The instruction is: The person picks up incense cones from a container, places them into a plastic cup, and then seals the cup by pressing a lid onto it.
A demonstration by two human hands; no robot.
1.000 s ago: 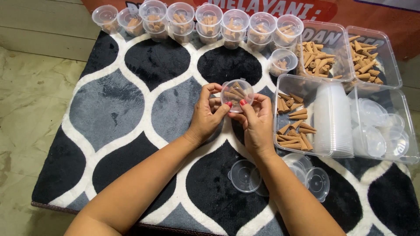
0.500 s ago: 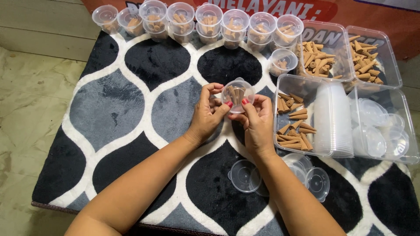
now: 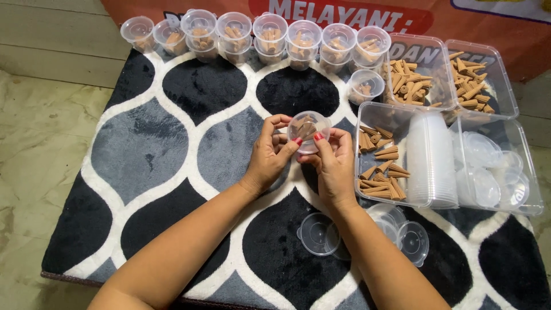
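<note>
The small clear cup [image 3: 309, 131] with brown cones inside sits between the two hands, lifted a little above the patterned rug [image 3: 189, 138]. The left hand [image 3: 270, 155] pinches its left rim and the right hand [image 3: 333, 163] its right rim, both closed on it. The cup is upright and equally near both hands.

the plush mat [image 3: 189, 149] bears black and grey teardrop shapes outlined in white. the small round clear plastic cup [image 3: 309, 130] holds tan-brown cones, as do the clear plastic trays [image 3: 419, 51]. fingernails on both hands are red. the banner [image 3: 344, 14] behind is orange-red with white lettering; the floor [image 3: 34, 143] is pale greenish stone.
</note>
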